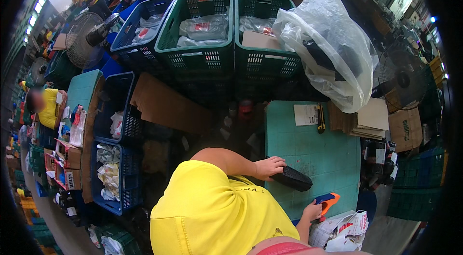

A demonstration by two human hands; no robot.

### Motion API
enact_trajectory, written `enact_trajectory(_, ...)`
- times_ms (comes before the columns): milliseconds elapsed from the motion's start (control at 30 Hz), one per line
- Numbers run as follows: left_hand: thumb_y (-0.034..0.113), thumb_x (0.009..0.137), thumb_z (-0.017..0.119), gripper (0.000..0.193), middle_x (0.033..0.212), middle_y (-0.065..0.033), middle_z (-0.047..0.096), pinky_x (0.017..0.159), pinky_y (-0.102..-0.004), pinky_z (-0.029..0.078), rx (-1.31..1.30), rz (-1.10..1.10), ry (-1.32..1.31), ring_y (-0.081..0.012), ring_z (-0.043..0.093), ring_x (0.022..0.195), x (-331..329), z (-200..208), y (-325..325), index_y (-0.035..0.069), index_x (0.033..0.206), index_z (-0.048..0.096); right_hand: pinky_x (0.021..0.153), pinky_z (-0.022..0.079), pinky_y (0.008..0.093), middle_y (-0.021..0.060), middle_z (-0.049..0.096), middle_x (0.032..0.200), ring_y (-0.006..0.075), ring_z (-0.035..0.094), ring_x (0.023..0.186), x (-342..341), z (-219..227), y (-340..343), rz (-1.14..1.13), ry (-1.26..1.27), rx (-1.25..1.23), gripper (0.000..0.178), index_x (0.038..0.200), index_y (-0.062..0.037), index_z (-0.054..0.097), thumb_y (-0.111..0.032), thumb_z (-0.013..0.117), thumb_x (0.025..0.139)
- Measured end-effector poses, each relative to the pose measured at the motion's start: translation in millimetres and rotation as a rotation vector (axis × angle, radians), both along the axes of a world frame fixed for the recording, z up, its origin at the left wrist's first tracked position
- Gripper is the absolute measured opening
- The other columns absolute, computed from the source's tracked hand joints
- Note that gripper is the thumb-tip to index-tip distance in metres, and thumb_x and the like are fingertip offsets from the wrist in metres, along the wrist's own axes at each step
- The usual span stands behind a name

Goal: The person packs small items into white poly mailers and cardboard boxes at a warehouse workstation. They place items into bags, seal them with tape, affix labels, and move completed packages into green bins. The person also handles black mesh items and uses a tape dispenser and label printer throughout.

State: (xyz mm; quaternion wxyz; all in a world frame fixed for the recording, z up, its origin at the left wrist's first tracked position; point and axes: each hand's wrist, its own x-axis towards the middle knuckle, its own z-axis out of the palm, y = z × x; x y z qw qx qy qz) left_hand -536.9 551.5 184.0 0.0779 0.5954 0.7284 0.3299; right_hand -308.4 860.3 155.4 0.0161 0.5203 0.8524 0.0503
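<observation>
My left hand (270, 167) has its fingers curled over the left end of a long black thing (293, 179). It has a textured surface and a rounded far end; its exact kind is not clear. It lies at the near left edge of a green tabletop (313, 149). Closer to my body, my right hand (312, 210) is closed round the grip of a blue and orange gun-shaped tool (329, 201). The tool points to the right over the table's near edge. Beside that hand sits a white printed bag (340, 231).
A yellow and black utility knife (320, 119) and a white paper pad (305, 114) lie on the table's far side, near stacked cardboard sheets (371, 119). Green crates (195, 57) of plastic-wrapped goods stand ahead, with a large clear bag (333, 38) over the right one. Blue crates (120, 173) stand left.
</observation>
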Motion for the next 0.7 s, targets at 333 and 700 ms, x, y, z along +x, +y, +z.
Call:
enact_trajectory(333, 0.023, 0.065, 0.086, 0.062, 0.134, -0.0184, 0.045, 0.109, -0.051, 0.034, 0.007, -0.001, 0.0, -0.0393, 0.039, 0.132, 1.2, -3.7, -0.1, 0.008, 0.112, 0.05, 0.094, 0.041, 0.0496, 0.014, 0.064, 0.107, 0.0332, 0.06, 0.106, 1.5, -3.5, 2.0, -0.016, -0.01, -0.006, 0.041, 0.108, -0.003, 0.058, -0.042, 0.056, 0.095)
enact_trajectory(700, 0.026, 0.071, 0.083, 0.052, 0.134, -0.0174, 0.046, 0.107, -0.051, 0.036, 0.076, 0.003, -0.034, -0.0394, 0.041, 0.131, 1.8, -7.0, -3.0, 0.009, 0.109, 0.052, 0.094, 0.041, 0.0494, 0.014, 0.065, 0.106, 0.0336, 0.06, 0.104, 2.9, -3.4, 2.3, -0.019, -0.004, -0.008, 0.042, 0.106, -0.0029, 0.061, -0.043, 0.055, 0.095)
